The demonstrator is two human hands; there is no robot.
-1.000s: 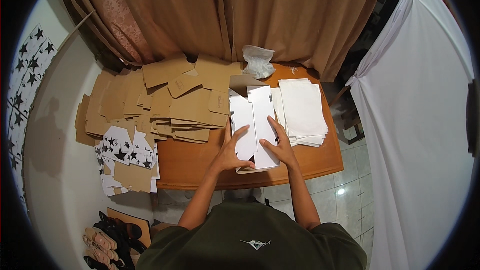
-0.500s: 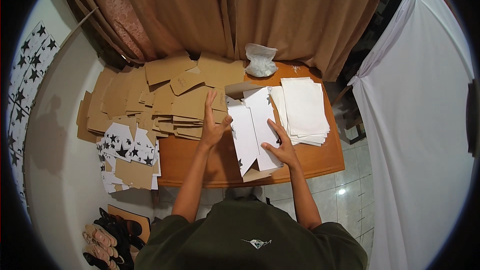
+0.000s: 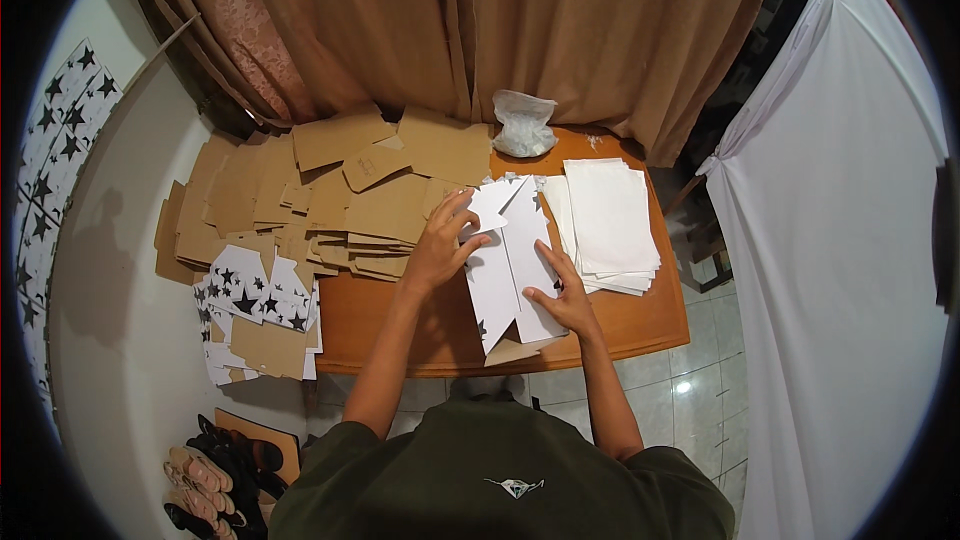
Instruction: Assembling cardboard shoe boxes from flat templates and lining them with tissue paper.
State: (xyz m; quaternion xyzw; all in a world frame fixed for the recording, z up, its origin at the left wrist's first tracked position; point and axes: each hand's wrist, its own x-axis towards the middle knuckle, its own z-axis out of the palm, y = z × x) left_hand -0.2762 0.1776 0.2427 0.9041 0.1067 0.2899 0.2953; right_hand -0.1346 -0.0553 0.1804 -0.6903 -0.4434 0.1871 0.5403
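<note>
A flat-folded cardboard box (image 3: pixel 532 240), white with black stars on its edges, lies in front of me on the table. My left hand (image 3: pixel 445 243) is at its far left part, with bent fingers and thumb on a white flap (image 3: pixel 490 205) folded inward. My right hand (image 3: pixel 565 292) grips the box's right side, thumb and forefinger over the white panel; its other fingers are partly hidden. At the near end, a brown flap (image 3: pixel 515 350) sticks out toward me.
Brown flat cardboard pieces (image 3: pixel 270 180) are heaped at the left, with star-printed pieces (image 3: pixel 250 290) nearer me. White sheets (image 3: pixel 607 220) are stacked right of the box. A plastic bag (image 3: pixel 524 125) stands at the back of the wooden table (image 3: pixel 370 325). Shoes (image 3: pixel 205 480) sit low at left.
My left hand has moved from beside the box onto its far left part. The far flap, brown side showing before, is now folded inward with white showing. My right hand stays put.
</note>
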